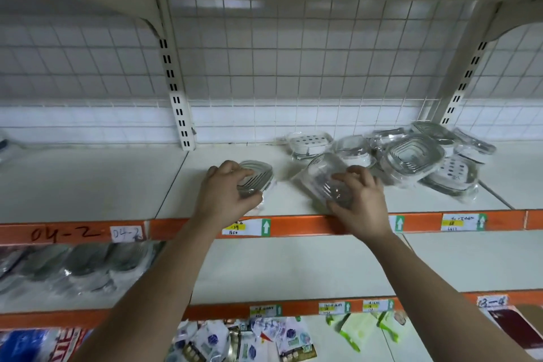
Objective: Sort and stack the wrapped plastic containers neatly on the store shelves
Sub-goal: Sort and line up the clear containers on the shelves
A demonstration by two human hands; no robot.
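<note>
Two wrapped containers are in hand, one per hand, both on the middle shelf [102,182]. Your left hand [227,189] grasps the first container [258,170], with the fingers curled over its top and the thumb at the near edge. It sits flat, close to the shelf front. Your right hand [360,200] grasps the second container [323,173], at three o'clock from the first and apart from it. The fingers are spread over its near end and the piece is tilted, far end raised.

Judgement: sorting has begun and stacking has not. The first container appears to mark the start of a new stack. The loose pile [417,156], at two o'clock from your right hand, is unsorted and holds most of the stock, so the task is at an early stage.

The next move would call for carrying the second container toward nine o'clock, levelling it, and seating it squarely on the first if the two match. Whether they match cannot be confirmed from here.

Condition of goods: clear plastic, rounded-rectangle form, ribbed or nested rims, each in glossy film. The pile leans and overlaps. A perforated white piece [308,141] lies at its nine o'clock side. The film looks slippery, so expect sliding when pieces are stacked.
</note>
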